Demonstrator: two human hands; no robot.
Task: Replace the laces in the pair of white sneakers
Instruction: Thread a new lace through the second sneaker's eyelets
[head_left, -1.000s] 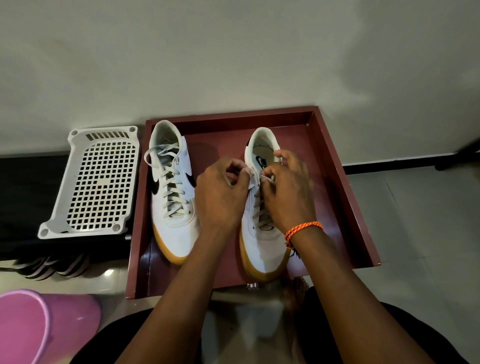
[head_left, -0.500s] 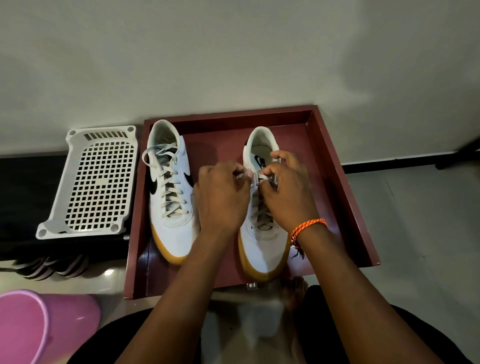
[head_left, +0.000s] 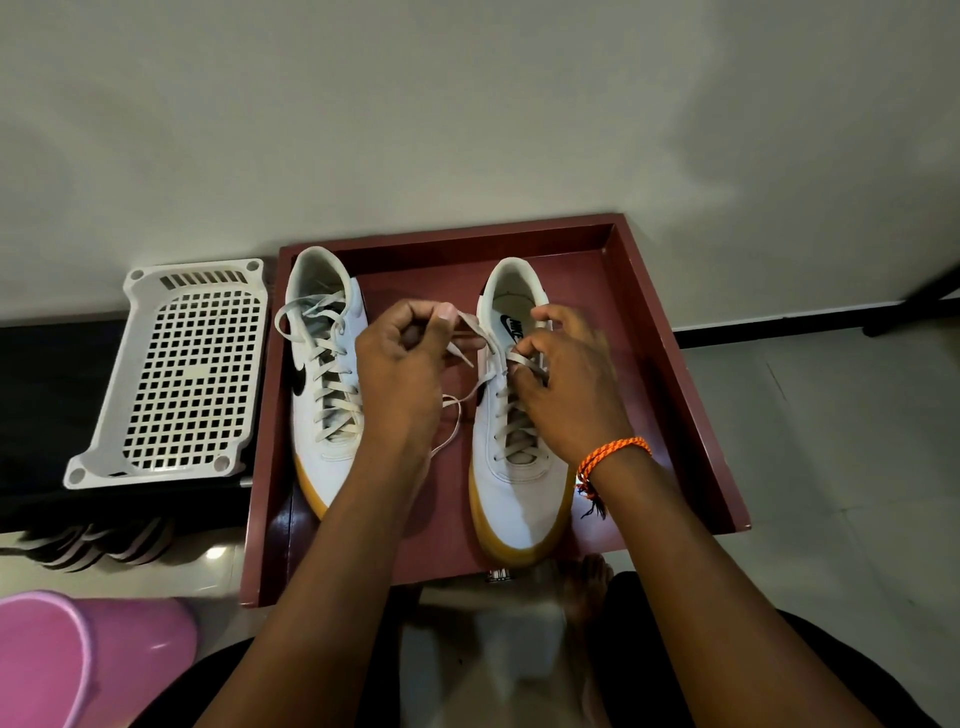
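Observation:
Two white sneakers with gum soles stand side by side in a dark red tray (head_left: 670, 364), heels toward the wall. The left sneaker (head_left: 322, 374) is laced, its bow loose at the top. Over the right sneaker (head_left: 519, 467), my left hand (head_left: 405, 374) pinches the pale lace (head_left: 467, 338) and holds it out to the left; a loose end hangs between the shoes. My right hand (head_left: 566, 384), with an orange thread bracelet at the wrist, pinches the lace at the shoe's top eyelets.
A white plastic grid rack (head_left: 176, 374) lies left of the tray on a black surface. A pink tub (head_left: 78, 665) sits at the bottom left. A pale wall stands right behind the tray. Tiled floor lies to the right. My knees frame the bottom edge.
My left hand has drawn away to the left, pulling the lace out of the right sneaker's top eyelet. A loose end now dangles between the shoes. My right hand stays on the eyelets.

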